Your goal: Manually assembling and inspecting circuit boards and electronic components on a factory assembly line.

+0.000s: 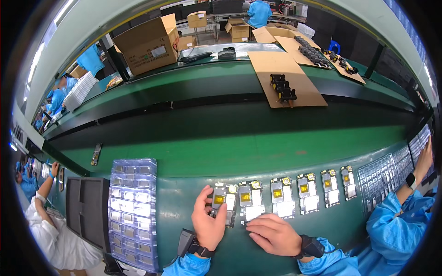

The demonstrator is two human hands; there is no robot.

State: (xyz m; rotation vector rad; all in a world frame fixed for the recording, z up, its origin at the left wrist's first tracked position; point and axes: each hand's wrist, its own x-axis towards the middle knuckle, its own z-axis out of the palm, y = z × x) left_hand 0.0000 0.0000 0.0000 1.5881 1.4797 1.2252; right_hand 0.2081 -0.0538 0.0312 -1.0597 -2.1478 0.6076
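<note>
A row of several circuit boards, each with a yellow patch and a round yellow-and-white part at the top, lies on the dark green bench [184,193]. My left hand [209,227] grips the leftmost circuit board [224,195], fingers along its left side and thumb across its lower half. Beside it, my right hand [277,235] has its fingers bunched at the bottom edge of the second circuit board [251,198]. Anything between those fingertips is hidden. Farther right, the third circuit board [282,198] and the others lie untouched.
Left of my hands lie a clear plastic tray [133,207] of small metal parts and a black tray [85,184]. A lone board [96,154] rests on the green belt [207,149]. Clear blister trays [384,179] and a co-worker's arm [400,207] are at right. Cardboard [304,87] holds black parts beyond.
</note>
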